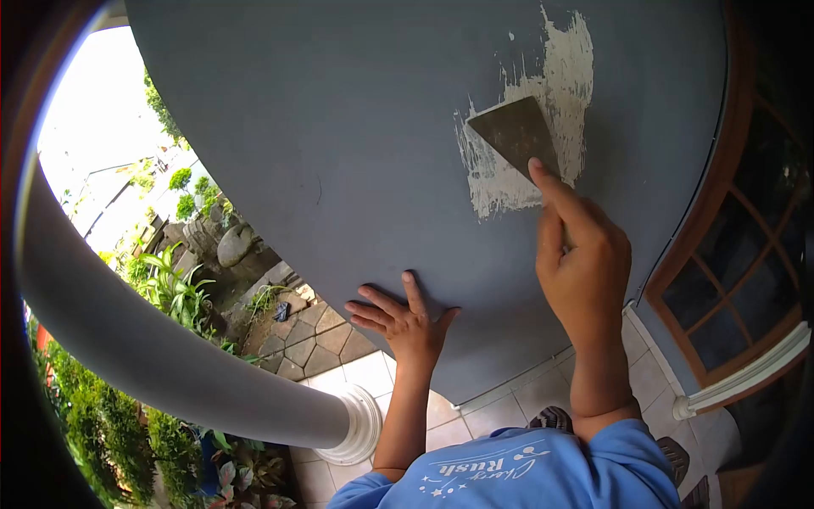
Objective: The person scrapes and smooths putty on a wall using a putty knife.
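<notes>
A putty knife (515, 131) with a wide metal blade is in my right hand (585, 250), index finger laid along the blade and the other fingers curled round the handle, which they hide. The blade lies over a patch of white filler (570, 64) smeared on the grey wall (322, 127). The patch has ragged, streaked edges and reaches above, below and to both sides of the blade. Lower on the wall, my left hand (400, 318) rests flat with fingers spread and nothing in it.
At the left stands a round grey column (212, 382) with a white base (360, 424). Plants (174, 284) and rocks (236, 244) lie beyond the wall's edge. A wood-framed window (721, 280) is at the right. White floor tiles (492, 420) run below me.
</notes>
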Available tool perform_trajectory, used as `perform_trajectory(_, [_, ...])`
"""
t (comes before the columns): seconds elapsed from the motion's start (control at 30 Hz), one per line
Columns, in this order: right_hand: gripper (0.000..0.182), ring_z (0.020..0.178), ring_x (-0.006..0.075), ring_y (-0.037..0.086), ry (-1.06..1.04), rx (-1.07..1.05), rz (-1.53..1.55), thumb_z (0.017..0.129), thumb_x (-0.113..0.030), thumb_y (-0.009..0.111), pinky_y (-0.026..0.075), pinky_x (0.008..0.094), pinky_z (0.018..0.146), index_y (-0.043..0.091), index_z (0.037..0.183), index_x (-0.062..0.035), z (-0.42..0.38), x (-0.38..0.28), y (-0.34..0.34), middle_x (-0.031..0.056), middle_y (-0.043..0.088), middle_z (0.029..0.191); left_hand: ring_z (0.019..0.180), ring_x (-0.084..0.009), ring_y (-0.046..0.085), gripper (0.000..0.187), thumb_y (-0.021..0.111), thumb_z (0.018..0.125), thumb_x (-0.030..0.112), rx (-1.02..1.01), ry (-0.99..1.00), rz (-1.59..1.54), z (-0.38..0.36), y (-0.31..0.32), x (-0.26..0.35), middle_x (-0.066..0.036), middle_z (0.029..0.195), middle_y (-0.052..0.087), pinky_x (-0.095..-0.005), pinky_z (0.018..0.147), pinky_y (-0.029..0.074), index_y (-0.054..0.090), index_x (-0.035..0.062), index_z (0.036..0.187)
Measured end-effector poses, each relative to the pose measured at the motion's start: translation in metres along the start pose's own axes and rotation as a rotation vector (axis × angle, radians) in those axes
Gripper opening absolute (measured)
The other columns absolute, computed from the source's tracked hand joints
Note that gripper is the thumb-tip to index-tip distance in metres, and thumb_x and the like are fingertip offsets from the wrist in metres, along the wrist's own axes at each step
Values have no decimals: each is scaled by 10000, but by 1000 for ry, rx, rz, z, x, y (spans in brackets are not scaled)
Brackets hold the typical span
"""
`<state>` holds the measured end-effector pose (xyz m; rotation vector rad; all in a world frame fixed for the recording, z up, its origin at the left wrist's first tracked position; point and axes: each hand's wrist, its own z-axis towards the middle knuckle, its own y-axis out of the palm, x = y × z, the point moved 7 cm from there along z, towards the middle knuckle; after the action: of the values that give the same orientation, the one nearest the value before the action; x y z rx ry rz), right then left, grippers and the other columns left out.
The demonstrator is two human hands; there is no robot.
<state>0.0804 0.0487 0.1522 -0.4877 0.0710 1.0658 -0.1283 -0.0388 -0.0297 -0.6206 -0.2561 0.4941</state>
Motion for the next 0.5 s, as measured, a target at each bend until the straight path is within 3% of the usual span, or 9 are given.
perform_trajectory(0.2, [447,502,223,607,-13,59,-24,931,-101,625,488,364,437,626,1364,-212,-20,1,16,64,581,686,1345,-738,-206,1490,880,550,675,-14,16,-9,-2,5,-1,-479,1523,-182,-845,1008,-35,-48,219,1622])
perform_trajectory(0.5, [433,487,197,598,27,24,-83,943,-117,621,478,353,424,628,1364,-220,-23,-1,15,46,578,687,1353,-733,-195,1466,865,567,688,-19,32,10,-4,3,-1,-476,1528,-172,-838,1021,-32,-32,208,1622])
